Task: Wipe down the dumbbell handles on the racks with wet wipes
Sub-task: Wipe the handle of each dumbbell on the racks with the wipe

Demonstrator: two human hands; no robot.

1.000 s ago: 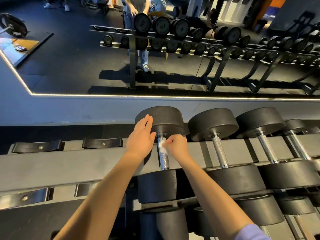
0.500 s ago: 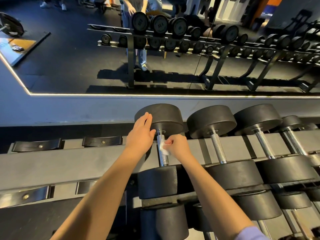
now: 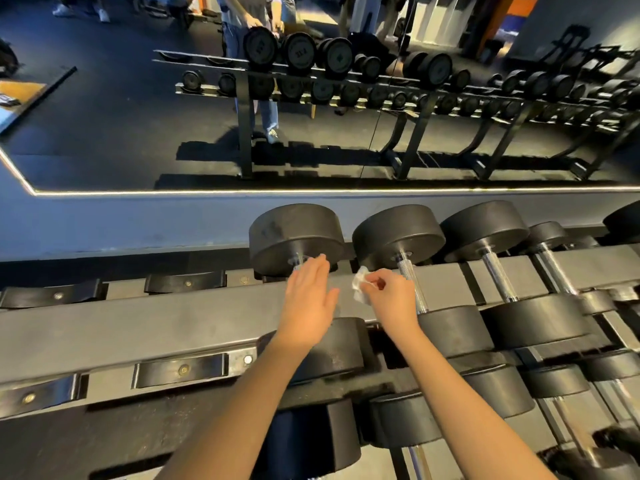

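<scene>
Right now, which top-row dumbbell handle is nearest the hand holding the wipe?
The second handle from the left: it runs just beside the right hand pinching the wipe, while the first handle is mostly hidden by the left hand.

Both arms are bare and reach forward from the bottom of the view. The left forearm rises from the lower middle and the right forearm from the lower right, so they draw closer toward the wrists. The left hand lies flat with its back up, fingers straight and close together, pointing away, and the thumb spread toward the right. Just beside it but apart, the right hand has its fingers curled and pinches a small crumpled white wipe at its fingertips, on the side facing the left hand.
</scene>
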